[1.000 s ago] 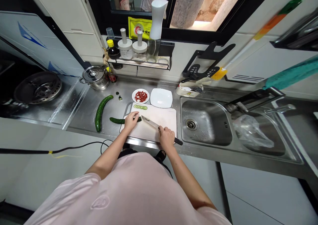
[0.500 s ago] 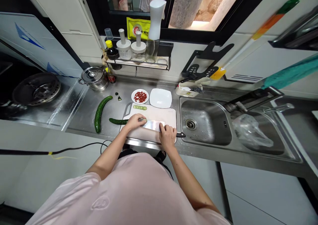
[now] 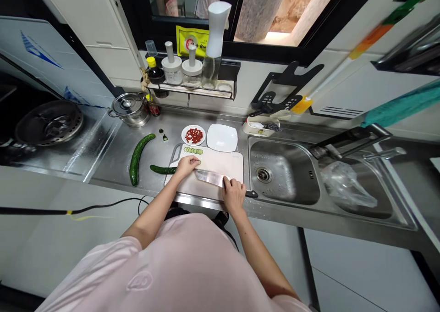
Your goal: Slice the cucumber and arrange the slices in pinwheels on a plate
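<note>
A cleaver-like kitchen knife [image 3: 209, 177] is gripped in my right hand [image 3: 234, 194], its wide blade slanting left over the white cutting board [image 3: 223, 159]. My left hand [image 3: 187, 166] is closed at the fingertips, pinching what looks like a small cucumber slice just beyond the blade's tip. Beneath that hand lies a cut cucumber [image 3: 162, 169]; its left part sticks out past the board, while its cut end is hidden. A row of overlapping cucumber slices [image 3: 193, 151] rests along the board's far edge.
Behind the board stand a plate of chopped red pieces [image 3: 186, 141] and a white square plate [image 3: 222, 137]. A whole cucumber [image 3: 138, 158] and dark end pieces [image 3: 165, 137] lie left, near a steel pot [image 3: 129, 110]. The sink [image 3: 288, 174] is at right.
The knife has turned and drawn right, away from my left hand, its tip now apart from the fingers. My left fingers have lifted slightly towards the back with the slice.
</note>
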### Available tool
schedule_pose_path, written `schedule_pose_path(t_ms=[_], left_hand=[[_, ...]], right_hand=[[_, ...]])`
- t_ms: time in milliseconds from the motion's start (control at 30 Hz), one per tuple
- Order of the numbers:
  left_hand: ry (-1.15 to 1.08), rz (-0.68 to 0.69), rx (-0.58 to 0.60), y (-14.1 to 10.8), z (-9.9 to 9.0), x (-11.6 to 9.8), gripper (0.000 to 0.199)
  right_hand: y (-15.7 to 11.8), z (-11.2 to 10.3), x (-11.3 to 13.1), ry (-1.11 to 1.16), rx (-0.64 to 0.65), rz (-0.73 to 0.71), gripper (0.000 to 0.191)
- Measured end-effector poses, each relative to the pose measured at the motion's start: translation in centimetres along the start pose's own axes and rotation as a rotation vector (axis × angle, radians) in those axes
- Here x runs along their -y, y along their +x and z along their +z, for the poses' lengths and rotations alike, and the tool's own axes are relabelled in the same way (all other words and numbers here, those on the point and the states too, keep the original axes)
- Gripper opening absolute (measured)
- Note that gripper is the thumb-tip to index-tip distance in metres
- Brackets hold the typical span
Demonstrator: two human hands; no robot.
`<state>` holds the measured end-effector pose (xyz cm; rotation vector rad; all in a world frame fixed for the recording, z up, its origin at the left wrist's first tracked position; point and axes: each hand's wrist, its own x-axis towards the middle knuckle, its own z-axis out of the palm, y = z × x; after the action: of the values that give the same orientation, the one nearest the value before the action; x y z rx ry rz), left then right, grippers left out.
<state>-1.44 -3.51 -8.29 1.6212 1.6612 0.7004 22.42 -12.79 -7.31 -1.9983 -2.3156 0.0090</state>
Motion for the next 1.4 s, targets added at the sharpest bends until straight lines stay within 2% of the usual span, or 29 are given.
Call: schedule_pose_path(t_ms=[167, 400, 633, 833, 967, 1067, 1233, 1400], left_hand=[[0.005, -0.059, -0.054, 2.0, 1.0, 0.8, 0.020], [0.177, -0.133, -0.038, 5.2, 2.1, -0.1, 0.021], [0.344, -0.049, 0.019, 7.1, 2.6, -1.0, 0.023], [0.458, -0.020, 0.026, 7.4, 2.8, -0.9, 0.028], [0.492, 0.048, -0.004, 7.2, 2.7, -0.7, 0.024], [0.503, 0.042, -0.001, 7.1, 2.7, -0.8, 0.023], [0.408, -0.002, -0.025, 6.9, 2.4, -0.9, 0.023], [0.309, -0.029, -0.067, 5.9, 1.0, -0.6, 0.023]], right_hand=[[-0.5, 0.5, -0.3, -0.001, 0.024, 0.034, 0.037], [-0.7, 0.4, -0.2, 0.011, 0.038, 0.057, 0.033], [-0.9, 0.4, -0.3, 0.012, 0.052, 0.078, 0.035], [-1.2, 0.3, -0.5, 0.013, 0.062, 0.081, 0.036], [-1.1, 0.3, -0.5, 0.023, 0.058, 0.083, 0.036], [-1.1, 0.3, -0.5, 0.027, 0.056, 0.085, 0.036], [-1.0, 0.3, -0.5, 0.040, 0.057, 0.085, 0.036], [-1.1, 0.5, -0.7, 0.065, 0.033, 0.069, 0.037]])
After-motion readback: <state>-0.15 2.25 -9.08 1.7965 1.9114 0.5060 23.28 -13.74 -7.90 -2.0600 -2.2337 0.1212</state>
